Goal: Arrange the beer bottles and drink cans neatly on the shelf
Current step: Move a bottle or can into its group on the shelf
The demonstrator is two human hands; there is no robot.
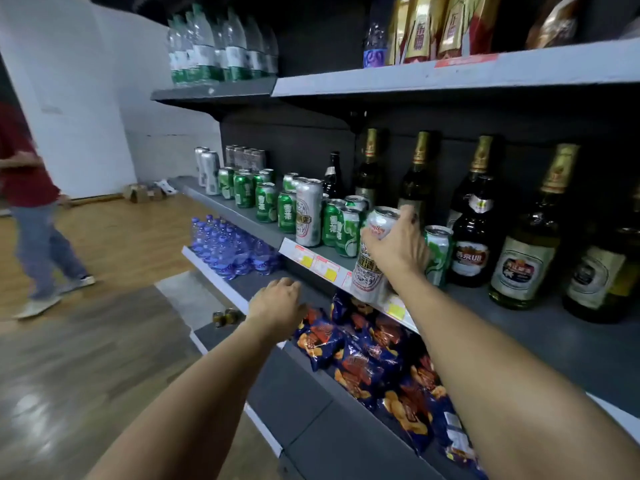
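My right hand point(398, 247) grips a tall silver beer can point(369, 271) from above at the front edge of the middle shelf point(519, 327). A matching tall silver can point(309, 212) stands further left among several green drink cans point(266, 202). One green can point(438, 254) stands just right of my hand. Several dark beer bottles point(526, 244) with gold foil necks line the back right. My left hand point(277, 304) hovers lower, in front of the shelf below, fingers curled and holding nothing.
Blue snack bags point(363, 362) fill the lower shelf, with blue water bottles point(225, 247) to the left. Green-labelled water bottles point(218, 50) and gold packs point(436, 26) stand on the top shelf. A person in a red top point(31, 209) walks on the wooden floor at left.
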